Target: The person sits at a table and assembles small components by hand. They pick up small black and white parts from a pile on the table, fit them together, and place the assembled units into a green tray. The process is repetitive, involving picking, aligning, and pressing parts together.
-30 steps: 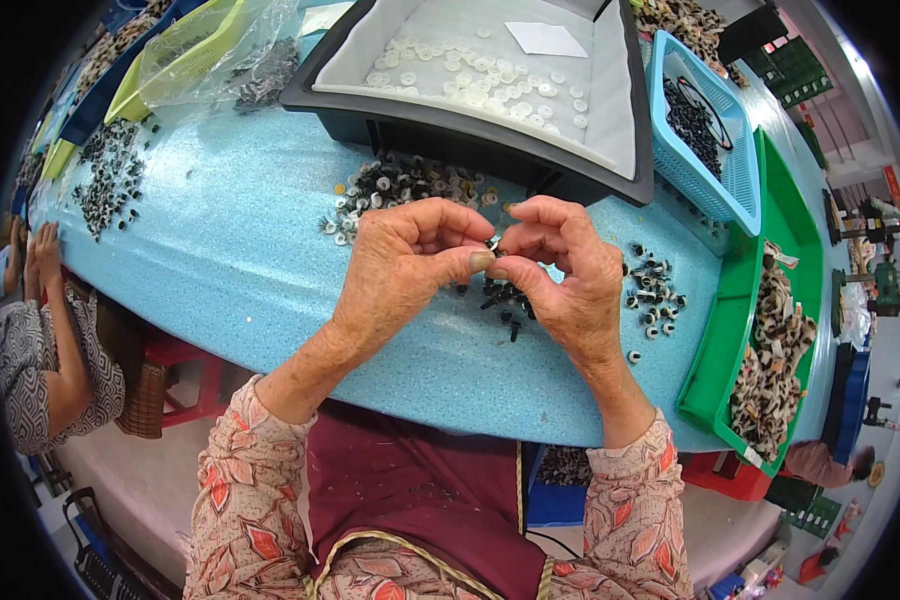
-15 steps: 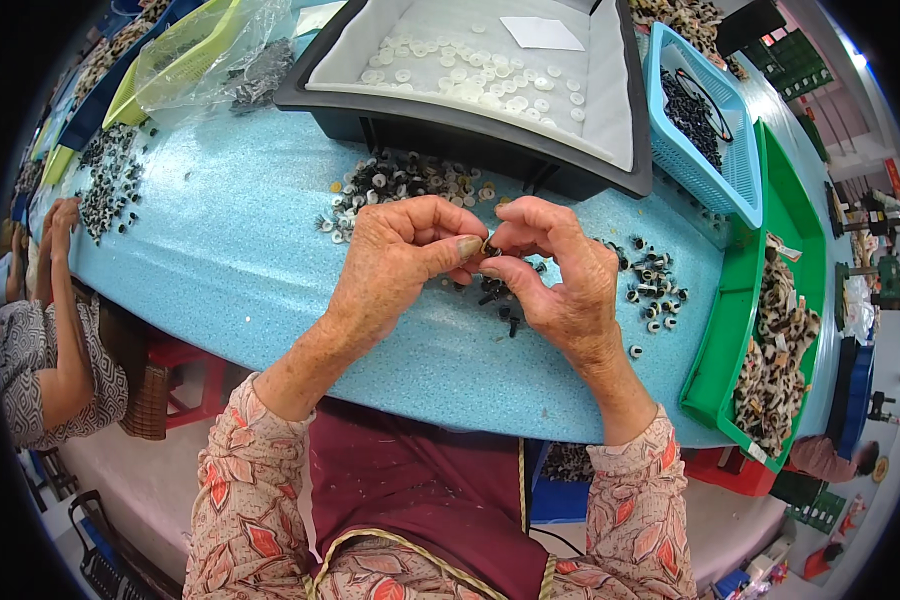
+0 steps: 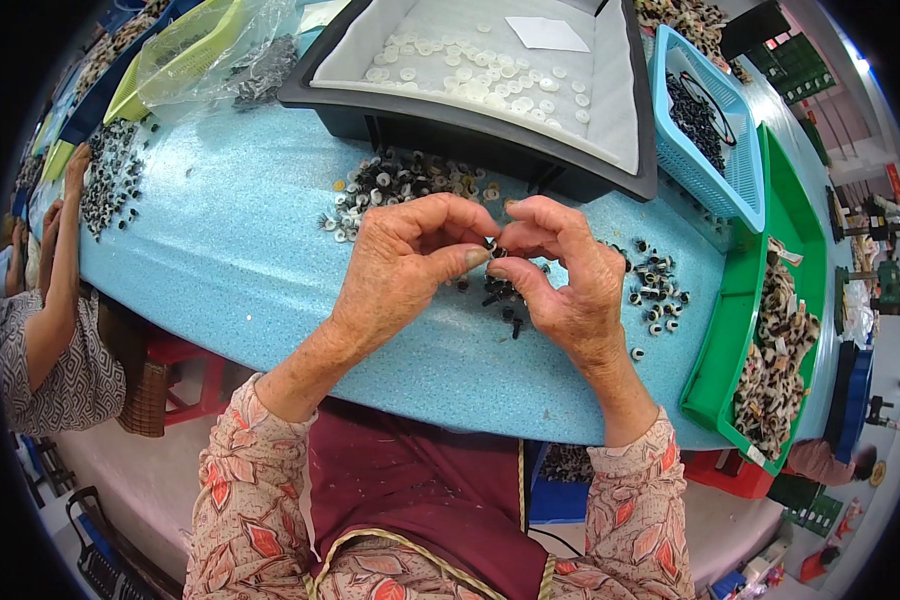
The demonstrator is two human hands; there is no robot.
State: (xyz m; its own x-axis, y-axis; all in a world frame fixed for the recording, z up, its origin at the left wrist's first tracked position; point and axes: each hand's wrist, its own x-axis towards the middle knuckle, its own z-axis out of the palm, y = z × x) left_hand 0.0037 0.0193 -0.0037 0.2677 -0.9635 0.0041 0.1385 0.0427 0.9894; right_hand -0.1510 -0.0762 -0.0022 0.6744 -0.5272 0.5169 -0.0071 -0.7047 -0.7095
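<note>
Over the blue table point(image 3: 420, 370), my left hand point(image 3: 385, 270) pinches a small dark stemmed piece point(image 3: 493, 246) between thumb and forefinger. My right hand point(image 3: 575, 275) meets it fingertip to fingertip, its thumb and fingers closed on the same piece. The fingers partly cover the piece. Beneath the hands lie loose black stemmed pieces point(image 3: 500, 290). Past my left fingers is a heap of black pieces and whitish rings point(image 3: 390, 190). To the right of my right hand, black pieces with white rings on them point(image 3: 657, 290) are scattered.
A lined black tray point(image 3: 460, 120) of translucent white washers point(image 3: 490, 75) stands ahead. On the right are a light-blue basket point(image 3: 745, 190) of black parts and a green bin point(image 3: 710, 375) of spotted plush pieces point(image 3: 780, 350). Another person's arm point(image 3: 65, 260) rests at the far left beside more black parts point(image 3: 113, 180).
Both hands stay together, with the fingertips shifting slightly around the small piece. At the far left, the other person's arm has reached farther forward. The whole view has shifted a little.
</note>
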